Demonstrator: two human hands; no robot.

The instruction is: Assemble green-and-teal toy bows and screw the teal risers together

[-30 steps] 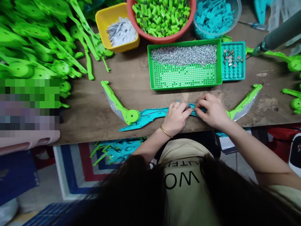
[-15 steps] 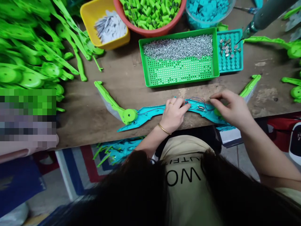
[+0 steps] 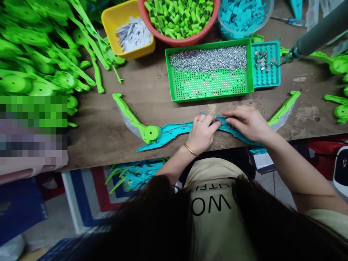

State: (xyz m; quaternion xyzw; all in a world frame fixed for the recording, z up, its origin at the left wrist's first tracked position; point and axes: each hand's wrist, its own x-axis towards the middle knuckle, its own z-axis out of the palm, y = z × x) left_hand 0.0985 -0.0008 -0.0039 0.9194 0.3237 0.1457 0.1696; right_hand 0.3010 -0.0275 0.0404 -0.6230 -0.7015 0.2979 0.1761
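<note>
A curved blue plastic shell [image 3: 174,132], shaped like half of a toy bow, lies along the front of the table. A green arm with a round hub [image 3: 151,134] is joined at its left, and another green arm [image 3: 285,107] shows at its right. My left hand [image 3: 202,133] grips the shell's middle, fingertips pressed near a small part with thin wires [image 3: 216,119]. Just to the right, my right hand [image 3: 247,123] bends over the shell with thumb and fingers close together. Whatever is between those fingertips is hidden, and this hand covers the shell's right part.
Behind the shell stands a green basket [image 3: 212,97] of screws, beside a teal tray [image 3: 277,79] with metal discs. A power screwdriver [image 3: 307,43] hangs at right. Yellow [image 3: 108,25], red [image 3: 179,41] and clear [image 3: 231,32] containers hold parts. Green arms [image 3: 35,54] are piled left.
My right hand has moved left along the shell, from its right end to beside my left hand, covering the wires seen before. My left hand keeps its hold on the shell.
</note>
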